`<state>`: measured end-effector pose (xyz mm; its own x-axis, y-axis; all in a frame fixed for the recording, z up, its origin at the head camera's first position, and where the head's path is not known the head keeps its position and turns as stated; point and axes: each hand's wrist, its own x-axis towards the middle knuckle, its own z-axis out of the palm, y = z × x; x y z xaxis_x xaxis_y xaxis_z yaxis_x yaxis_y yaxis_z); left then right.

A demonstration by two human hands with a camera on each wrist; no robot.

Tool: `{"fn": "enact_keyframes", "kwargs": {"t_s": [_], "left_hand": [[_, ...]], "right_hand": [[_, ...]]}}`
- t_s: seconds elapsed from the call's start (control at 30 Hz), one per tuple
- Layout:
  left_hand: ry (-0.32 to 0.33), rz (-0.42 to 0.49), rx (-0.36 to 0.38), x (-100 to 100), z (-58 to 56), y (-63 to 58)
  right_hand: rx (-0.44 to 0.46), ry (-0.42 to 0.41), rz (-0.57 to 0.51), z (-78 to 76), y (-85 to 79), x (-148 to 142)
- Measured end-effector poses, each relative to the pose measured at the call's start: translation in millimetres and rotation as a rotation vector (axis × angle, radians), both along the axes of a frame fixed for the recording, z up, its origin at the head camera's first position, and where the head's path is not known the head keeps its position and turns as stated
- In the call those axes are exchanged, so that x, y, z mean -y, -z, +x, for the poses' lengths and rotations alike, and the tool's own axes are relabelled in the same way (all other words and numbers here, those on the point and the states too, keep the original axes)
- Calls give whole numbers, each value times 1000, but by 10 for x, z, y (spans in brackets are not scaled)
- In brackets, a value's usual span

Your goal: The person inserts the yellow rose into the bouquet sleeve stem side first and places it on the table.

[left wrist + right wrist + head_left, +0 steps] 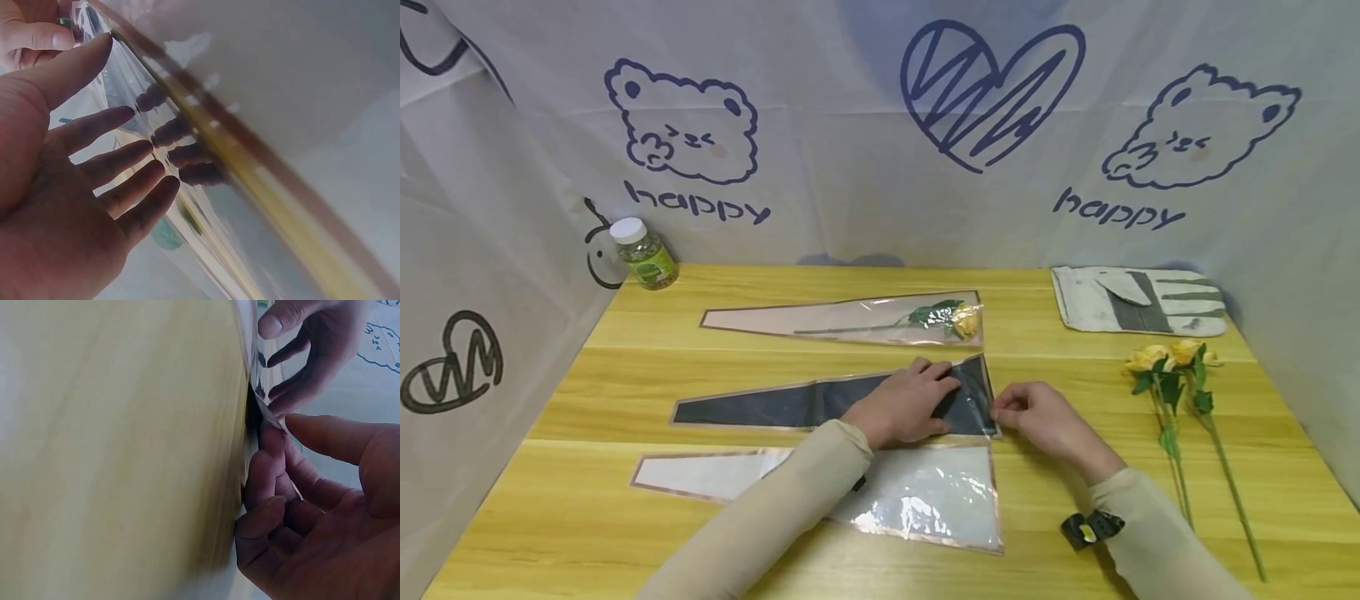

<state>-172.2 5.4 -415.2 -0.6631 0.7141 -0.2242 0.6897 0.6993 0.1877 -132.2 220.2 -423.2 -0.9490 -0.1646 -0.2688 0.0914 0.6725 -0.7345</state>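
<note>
Dark tapered sleeve (827,404), clear-edged: flat on desk (587,467), between pale sleeve (760,319) and white sleeve (917,492).

Left hand (906,402): laid over dark sleeve near wide end, gripping nothing; in left wrist view only, palm side, straight, spread fingers and their reflections in glossy film.

Right hand (1045,421): closed at a corner of dark sleeve's wide end; in right wrist view, film edge pinched between thumb and forefinger, other fingers curled.

Containers, head view: pale sleeve, holding one yellow rose (964,321), bloom at wide end; white-lidded jar (645,254), green-labelled, contents too small to identify.

Loose, at right: two yellow roses (1148,359), below a glove (1138,300).
</note>
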Motion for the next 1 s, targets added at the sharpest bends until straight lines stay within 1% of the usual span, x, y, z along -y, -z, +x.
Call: {"fn": "enact_keyframes", "kwargs": {"t_s": [0.17,0.23,0.4,0.5,0.67,0.87,1.0], "left_hand": [[38,56,-64,-110,3,1],[50,68,-72,-162,5,5],[77,52,-75,-274,-19,3],[83,89,-66,-327,-50,-11],[101,148,-16,-368,-104,-34],[144,179,43,-377,-173,-33],[164,192,45,-384,-206,-16]], "right_hand": [[-10,2,13,11,3,0],[-12,2,14,16,-2,-1],[-22,6,5,39,-2,1],[-40,5,-9,53,2,-3],[-50,-3,-18,69,-5,-7],[-63,-35,-32,66,2,-21],[-82,-69,-71,57,19,-41]]}}
